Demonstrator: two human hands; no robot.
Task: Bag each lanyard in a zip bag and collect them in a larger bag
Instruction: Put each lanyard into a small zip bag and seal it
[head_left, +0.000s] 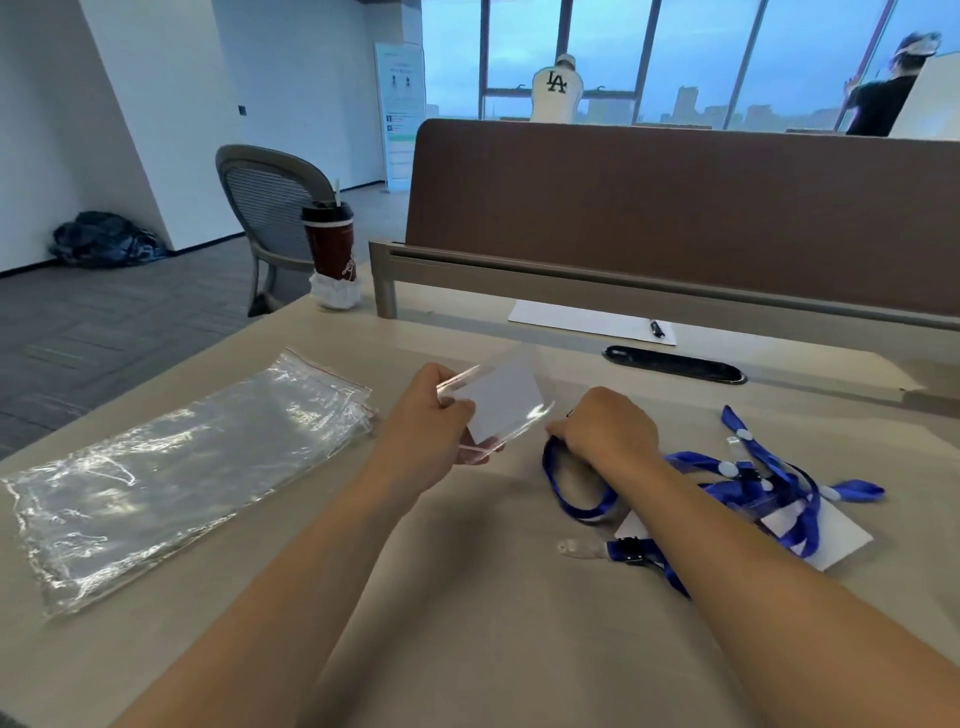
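Observation:
My left hand (434, 415) grips a clear badge holder with a white card (506, 402) in it, lifted above the beige desk (493, 597). My right hand (605, 428) is closed on the blue strap (571, 493) of the same lanyard, just right of the holder; the strap loops down onto the desk. A tangle of more blue lanyards (763, 493) with white cards lies to the right. On the left sits a stack of clear zip bags (322, 400) on a larger clear bag (130, 499).
A dark red cup with a straw (330, 244) stands at the desk's far left corner. A sheet of paper (587, 319) with a pen (657, 328) and a black cable slot (675, 364) lie before the brown divider (675, 208). Two persons stand by the far windows.

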